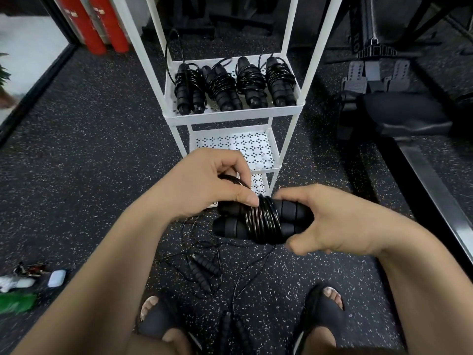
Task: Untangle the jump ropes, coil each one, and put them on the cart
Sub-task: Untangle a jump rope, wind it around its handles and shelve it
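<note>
My right hand (330, 221) grips the two black handles of a jump rope (261, 222) held side by side, with its thin black cord wound in tight turns round their middle. My left hand (204, 183) pinches the loose end of that cord just above the winding. Ahead stands the white cart (230, 115); its top shelf holds several coiled black ropes (230, 84) in a row. On the floor below my hands lies a loose tangled rope (204, 272), and another pair of handles (231, 329) lies between my feet.
The cart's two lower shelves (256, 147) show only perforated white metal. Red cylinders (97, 24) stand at the back left. Black gym equipment (399, 103) fills the right side. Small items, among them a white case (56, 278), lie on the speckled floor at the left.
</note>
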Available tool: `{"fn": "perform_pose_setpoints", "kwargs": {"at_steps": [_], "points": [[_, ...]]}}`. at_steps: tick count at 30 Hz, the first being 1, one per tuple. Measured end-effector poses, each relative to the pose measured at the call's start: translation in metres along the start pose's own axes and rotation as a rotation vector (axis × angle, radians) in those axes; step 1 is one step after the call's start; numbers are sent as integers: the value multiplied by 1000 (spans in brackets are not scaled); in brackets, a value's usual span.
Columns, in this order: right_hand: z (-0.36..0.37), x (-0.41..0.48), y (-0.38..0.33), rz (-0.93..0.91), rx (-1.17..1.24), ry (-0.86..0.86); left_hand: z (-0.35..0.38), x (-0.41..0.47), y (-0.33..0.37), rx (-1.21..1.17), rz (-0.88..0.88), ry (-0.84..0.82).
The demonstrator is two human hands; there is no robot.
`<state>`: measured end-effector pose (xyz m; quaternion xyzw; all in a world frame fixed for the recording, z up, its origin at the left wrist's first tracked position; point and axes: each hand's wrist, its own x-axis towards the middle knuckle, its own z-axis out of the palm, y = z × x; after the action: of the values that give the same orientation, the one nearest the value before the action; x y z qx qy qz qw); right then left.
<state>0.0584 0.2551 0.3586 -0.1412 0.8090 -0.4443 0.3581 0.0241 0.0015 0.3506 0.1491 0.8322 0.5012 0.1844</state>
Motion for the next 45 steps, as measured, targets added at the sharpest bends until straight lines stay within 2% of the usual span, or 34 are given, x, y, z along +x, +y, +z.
{"fn": "perform_pose_setpoints", "kwargs": {"at_steps": [5, 11, 13, 15, 18, 20, 22, 24, 30, 33, 38, 45], "points": [[0, -9, -6, -71, 198, -104, -4, 5, -14, -203, -28, -7], [-4, -16, -9, -165, 332, -11, 9, 12, -16, -408, -88, -31], [-4, -15, -8, -184, 379, 33, 13, 12, -14, -418, -60, -18], [-2, -13, -7, -208, 417, 94, 18, 12, -15, -316, -45, 52], [0, -8, -7, -256, 538, 229, 32, 14, -18, -220, -185, 157], [-2, -4, -5, -273, 640, 346, 40, 13, -13, -151, -182, 131], [-5, 1, -2, -253, 661, 465, 46, 14, -8, 20, -157, 78], [-7, 4, 5, -218, 605, 553, 46, 14, -6, 185, -143, 72], [-12, 8, 14, -54, 328, 716, 29, 7, -3, 368, -72, 0], [-10, 8, 9, -4, 229, 689, 18, 2, -2, 367, 1, 46], [-6, 8, 3, 89, 49, 524, 9, -3, 1, 346, 86, 162], [1, 4, -5, 113, 68, 226, 6, -7, 6, 131, 107, 190]]}}
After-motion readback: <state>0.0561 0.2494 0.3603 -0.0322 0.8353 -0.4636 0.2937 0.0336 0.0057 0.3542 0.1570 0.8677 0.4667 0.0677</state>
